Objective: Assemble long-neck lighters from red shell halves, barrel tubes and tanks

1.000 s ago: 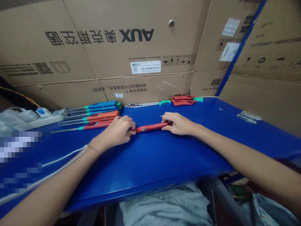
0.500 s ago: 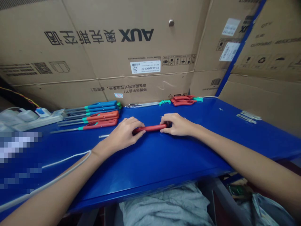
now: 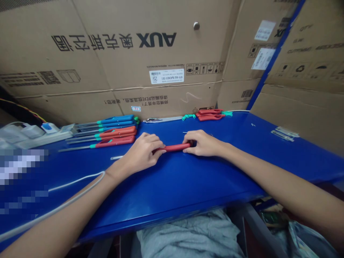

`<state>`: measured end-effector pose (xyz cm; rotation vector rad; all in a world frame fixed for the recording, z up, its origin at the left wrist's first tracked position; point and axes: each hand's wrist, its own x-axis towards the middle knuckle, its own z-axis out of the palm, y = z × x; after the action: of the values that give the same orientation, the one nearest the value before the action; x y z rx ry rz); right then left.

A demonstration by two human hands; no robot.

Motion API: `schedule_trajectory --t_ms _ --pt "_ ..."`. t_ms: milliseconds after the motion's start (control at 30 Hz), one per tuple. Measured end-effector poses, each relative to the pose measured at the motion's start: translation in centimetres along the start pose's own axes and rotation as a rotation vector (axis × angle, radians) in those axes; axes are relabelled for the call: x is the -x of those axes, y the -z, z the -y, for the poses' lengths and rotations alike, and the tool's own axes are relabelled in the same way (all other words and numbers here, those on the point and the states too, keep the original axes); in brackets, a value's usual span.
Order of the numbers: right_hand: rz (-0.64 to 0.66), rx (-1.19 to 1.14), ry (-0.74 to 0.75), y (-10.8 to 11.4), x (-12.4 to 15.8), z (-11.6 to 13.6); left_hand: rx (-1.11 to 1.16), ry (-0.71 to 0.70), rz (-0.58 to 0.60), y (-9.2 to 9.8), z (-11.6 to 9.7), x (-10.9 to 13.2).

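A red handle (image 3: pixel 176 147) lies level between my two hands, just above the blue table (image 3: pixel 172 186). My left hand (image 3: pixel 146 150) is closed round its left end, which the fingers partly hide. At the right end, my right hand (image 3: pixel 200 142) pinches the handle between thumb and fingers; a small dark part shows there. A thin metal rod (image 3: pixel 116 157) sticks out to the left, partly behind my left hand. Further left lie several lighters with long metal rods, some with red handles (image 3: pixel 115 141) and some with blue handles (image 3: pixel 116 119).
Red handle pieces (image 3: pixel 211 115), green parts (image 3: pixel 188 116) and metal rods (image 3: pixel 163 119) lie along the back. Metal strips (image 3: pixel 285 134) are at the right. A power strip (image 3: pixel 48 137) stands at the left; a white cable (image 3: pixel 53 211) crosses my left forearm. Cardboard (image 3: pixel 166 61) walls the back.
My left hand has shifted very slightly left with its end of the red handle. My right hand has hardly moved and still grips the other end.
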<state>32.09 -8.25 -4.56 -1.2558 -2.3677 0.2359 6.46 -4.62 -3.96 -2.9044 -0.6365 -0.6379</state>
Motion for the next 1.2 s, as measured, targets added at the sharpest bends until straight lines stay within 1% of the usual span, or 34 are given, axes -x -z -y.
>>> schedule_trajectory --t_ms 167,300,367,533,667,733,867,967,1067,1100,1200 --pt "-0.005 -0.002 -0.003 0.0 0.1 0.1 0.019 0.029 0.023 -0.2 0.0 0.0" --pt "-0.013 -0.006 0.001 0.1 0.1 0.1 0.036 0.12 0.04 -0.4 -0.3 0.2" --pt "-0.017 -0.01 0.01 0.1 0.1 0.2 0.049 0.137 0.05 -0.6 -0.4 0.2" --pt "-0.026 -0.023 0.036 0.0 0.1 0.7 0.076 0.055 -0.029 -0.9 -0.4 -0.1" --pt "-0.019 -0.023 0.052 -0.1 0.2 1.0 0.154 0.022 0.005 -1.4 -0.1 -0.2" --pt "-0.017 -0.022 0.053 -0.1 0.1 1.1 0.167 0.013 -0.001 -1.8 0.1 0.0" --pt "-0.028 -0.03 0.064 -0.1 0.2 1.2 0.122 -0.014 -0.096 -2.6 0.5 0.3" --pt "-0.068 -0.054 0.101 -0.3 0.3 1.3 0.109 -0.061 -0.19 -2.8 0.6 0.3" --pt "-0.132 -0.094 0.146 -1.1 0.3 1.5 0.104 -0.105 -0.269 -2.7 0.3 0.0" --pt "-0.15 -0.109 0.161 -1.4 0.2 1.6 0.102 -0.112 -0.275 -2.7 0.2 0.0" --pt "-0.201 -0.145 0.216 -2.3 0.1 2.0 0.104 -0.116 -0.236 -2.5 -0.4 -0.2"
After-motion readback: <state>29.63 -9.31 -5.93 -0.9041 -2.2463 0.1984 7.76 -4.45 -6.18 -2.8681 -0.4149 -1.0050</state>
